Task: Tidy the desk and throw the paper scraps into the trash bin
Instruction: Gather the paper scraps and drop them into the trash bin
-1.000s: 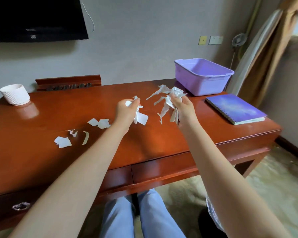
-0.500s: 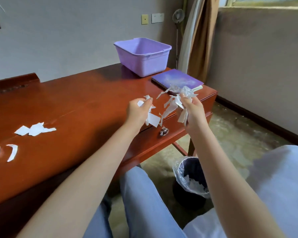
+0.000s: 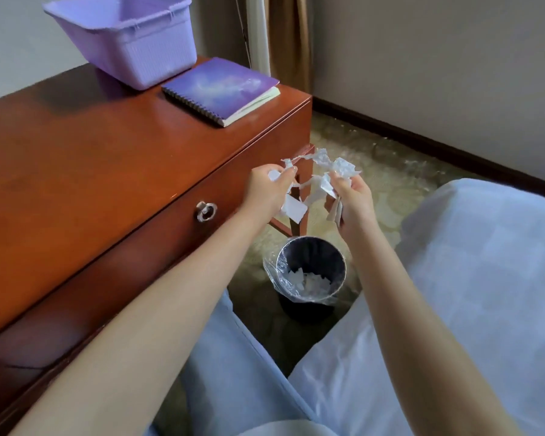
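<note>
Your left hand (image 3: 266,191) is closed around a small bunch of white paper scraps (image 3: 291,207), one flat piece hanging below the fist. Your right hand (image 3: 353,199) grips a bigger crumpled wad of scraps (image 3: 337,169), strips trailing down between the two hands. Both hands are off the right end of the bench (image 3: 107,158), in the air, past the drawer ring pull (image 3: 206,211). The trash bin (image 3: 310,269) sits on the floor below and nearer to you than the hands, clear liner folded over its rim, white scraps (image 3: 309,281) already at the bottom. On the bench's far right corner lies a purple spiral notebook (image 3: 221,89), closed, just beside a lilac plastic tub (image 3: 129,36); whether they touch is hard to tell. A bed with a white sheet (image 3: 469,278) is at right.
</note>
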Demonstrator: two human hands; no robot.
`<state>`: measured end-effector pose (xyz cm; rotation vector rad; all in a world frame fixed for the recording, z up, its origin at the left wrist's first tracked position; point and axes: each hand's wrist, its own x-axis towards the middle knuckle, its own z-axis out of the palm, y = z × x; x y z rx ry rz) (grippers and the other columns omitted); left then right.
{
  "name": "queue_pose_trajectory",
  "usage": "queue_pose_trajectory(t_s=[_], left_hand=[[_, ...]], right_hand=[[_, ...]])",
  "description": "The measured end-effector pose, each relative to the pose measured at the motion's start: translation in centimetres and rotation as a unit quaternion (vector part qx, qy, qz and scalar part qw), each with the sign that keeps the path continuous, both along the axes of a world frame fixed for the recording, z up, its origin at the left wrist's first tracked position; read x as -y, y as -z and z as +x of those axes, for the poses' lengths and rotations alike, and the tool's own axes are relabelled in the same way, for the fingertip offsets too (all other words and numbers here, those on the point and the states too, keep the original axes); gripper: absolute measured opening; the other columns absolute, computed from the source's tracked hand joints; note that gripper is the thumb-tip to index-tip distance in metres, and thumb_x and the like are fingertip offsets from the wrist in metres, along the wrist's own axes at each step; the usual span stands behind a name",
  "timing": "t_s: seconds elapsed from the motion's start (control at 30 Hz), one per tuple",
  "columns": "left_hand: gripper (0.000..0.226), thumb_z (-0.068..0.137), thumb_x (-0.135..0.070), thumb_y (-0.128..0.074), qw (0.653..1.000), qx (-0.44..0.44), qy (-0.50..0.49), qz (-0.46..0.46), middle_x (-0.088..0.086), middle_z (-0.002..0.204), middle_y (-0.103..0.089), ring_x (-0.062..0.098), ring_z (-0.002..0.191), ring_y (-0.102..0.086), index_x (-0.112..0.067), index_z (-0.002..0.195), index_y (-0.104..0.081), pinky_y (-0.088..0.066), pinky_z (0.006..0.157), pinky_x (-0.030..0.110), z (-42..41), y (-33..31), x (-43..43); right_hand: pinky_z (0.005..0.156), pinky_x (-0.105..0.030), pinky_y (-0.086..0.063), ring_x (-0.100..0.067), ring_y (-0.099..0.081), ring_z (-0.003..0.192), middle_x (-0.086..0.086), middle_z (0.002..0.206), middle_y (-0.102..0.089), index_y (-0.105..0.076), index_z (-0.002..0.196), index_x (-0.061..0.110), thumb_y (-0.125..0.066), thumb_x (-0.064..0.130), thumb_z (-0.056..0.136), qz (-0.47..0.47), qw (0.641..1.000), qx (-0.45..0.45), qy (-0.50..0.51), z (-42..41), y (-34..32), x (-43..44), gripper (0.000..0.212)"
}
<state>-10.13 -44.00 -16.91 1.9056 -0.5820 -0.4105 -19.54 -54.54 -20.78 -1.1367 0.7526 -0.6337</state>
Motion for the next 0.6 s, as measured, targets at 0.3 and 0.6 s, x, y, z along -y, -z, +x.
queue_pose_trajectory(t_s=[0.3,0.6], left_hand=[[0.038,0.092,-0.026,-0.054,0.993,-0.016,0.033,0.116,-0.012,0.057,-0.04,0.003,0.055,-0.039,-0.025,0.058,-0.037,-0.031,0.053,0.022,0.4,7.4,4.3],[0.042,0.093,-0.025,-0.053,0.974,-0.003,0.053,0.22,-0.007,0.061,-0.032,0.014,0.061,-0.035,-0.023,0.057,-0.031,-0.023,0.05,0.016,3.8,13.2,7.1]], right_hand=[[0.074,-0.035,-0.045,-0.017,-0.054,0.076,0.0,0.081,-0.06,-0.063,0.088,0.018,-0.062,0.028,0.09,0.058,0.994,-0.095,0.023,-0.3,9.8,3.5,0.011],[0.076,-0.033,-0.048,-0.017,-0.059,0.076,-0.005,0.083,-0.064,-0.061,0.089,0.013,-0.061,0.042,0.088,0.102,0.969,-0.224,0.009,2.9,20.6,4.7,0.03]])
